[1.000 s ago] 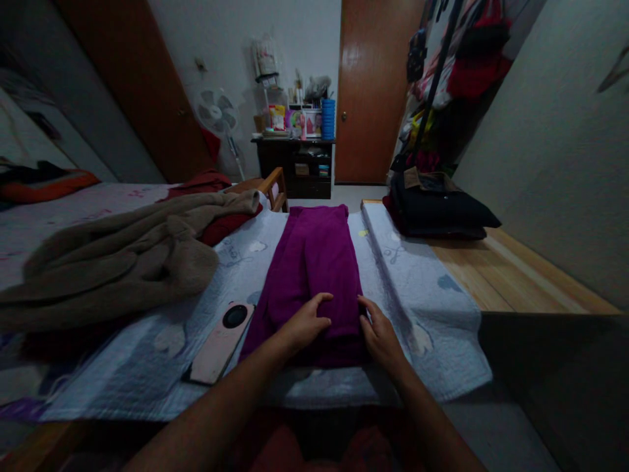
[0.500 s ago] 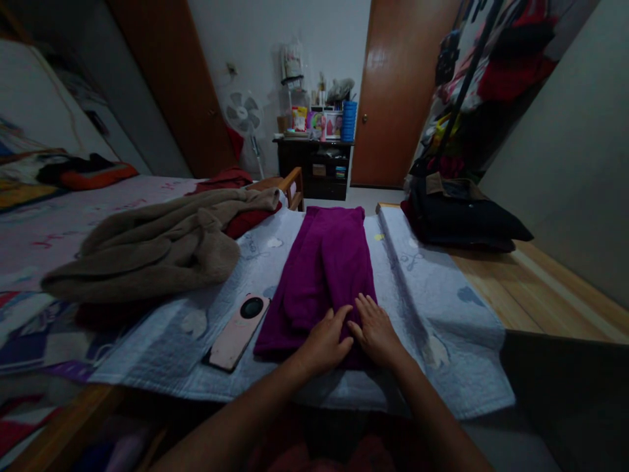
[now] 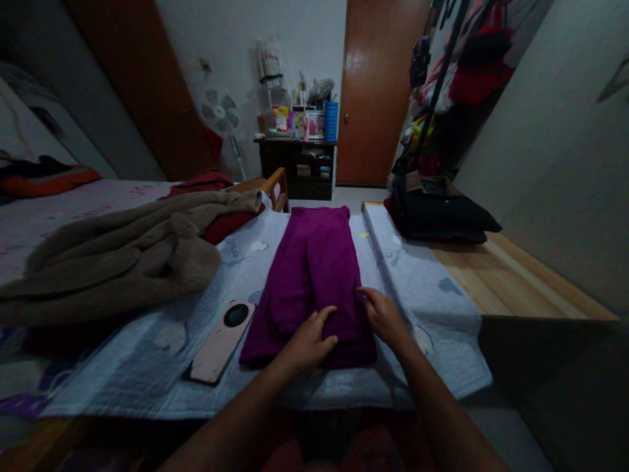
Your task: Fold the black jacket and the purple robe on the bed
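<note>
A purple garment (image 3: 319,262) lies folded into a long shape on the quilted cloth, with what looks like a sleeve laid lengthwise over it. My left hand (image 3: 310,341) rests on its near part, thumb and fingers spread apart. At the garment's right edge is my right hand (image 3: 384,318), its fingers bent and its thumb and fingertips closed on the purple fabric. To the left of the garment lies a pink phone (image 3: 216,357) with a round black camera ring, face down.
A pale blue quilted cloth (image 3: 432,282) covers the surface beneath. A brown fleecy garment (image 3: 122,262) is heaped on the left. Dark folded clothes (image 3: 437,210) are stacked on the wooden board (image 3: 491,282) at right. A fan (image 3: 221,111) and a dark cabinet (image 3: 297,174) stand behind.
My right hand has slid from the top of the purple garment out to its right edge and curled its fingers there. My left hand stays on the fabric. The view has turned slightly right.
</note>
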Demonstrator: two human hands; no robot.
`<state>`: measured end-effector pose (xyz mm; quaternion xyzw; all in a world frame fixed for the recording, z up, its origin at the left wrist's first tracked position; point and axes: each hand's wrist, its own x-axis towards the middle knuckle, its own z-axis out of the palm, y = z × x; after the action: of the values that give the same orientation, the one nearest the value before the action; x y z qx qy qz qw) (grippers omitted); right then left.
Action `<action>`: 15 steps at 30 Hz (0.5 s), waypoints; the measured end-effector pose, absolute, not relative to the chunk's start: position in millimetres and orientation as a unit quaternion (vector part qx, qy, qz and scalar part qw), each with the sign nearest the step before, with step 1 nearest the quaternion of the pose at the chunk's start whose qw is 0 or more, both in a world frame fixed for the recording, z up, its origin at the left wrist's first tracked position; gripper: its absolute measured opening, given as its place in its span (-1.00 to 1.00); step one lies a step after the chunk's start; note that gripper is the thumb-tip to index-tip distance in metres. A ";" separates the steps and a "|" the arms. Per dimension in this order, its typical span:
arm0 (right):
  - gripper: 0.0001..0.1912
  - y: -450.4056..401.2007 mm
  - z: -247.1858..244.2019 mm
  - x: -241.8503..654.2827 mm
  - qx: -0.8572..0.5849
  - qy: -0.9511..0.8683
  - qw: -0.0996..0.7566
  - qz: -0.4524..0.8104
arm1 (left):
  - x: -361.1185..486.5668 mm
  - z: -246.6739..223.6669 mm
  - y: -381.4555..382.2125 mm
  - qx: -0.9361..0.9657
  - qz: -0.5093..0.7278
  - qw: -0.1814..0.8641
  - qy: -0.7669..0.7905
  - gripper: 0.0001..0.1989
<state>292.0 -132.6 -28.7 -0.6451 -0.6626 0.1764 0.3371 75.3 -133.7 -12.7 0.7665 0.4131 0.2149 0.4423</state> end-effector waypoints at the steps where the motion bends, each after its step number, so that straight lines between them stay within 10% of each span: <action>1: -0.53 -120.4 -34.2 298.1 -0.663 -0.648 0.342 0.154 | 75.1 -11.8 -134.4 0.765 0.216 0.442 0.415 -0.40; 15: -0.47 -80.4 -66.3 301.9 -0.641 -0.731 0.213 0.093 | 78.3 -11.5 -133.3 0.601 0.279 0.642 0.386 -0.34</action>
<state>301.9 -80.4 -66.3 -0.6411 -0.7315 0.0930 0.2128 78.3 -133.3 -11.5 0.6005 0.3858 0.2790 0.6424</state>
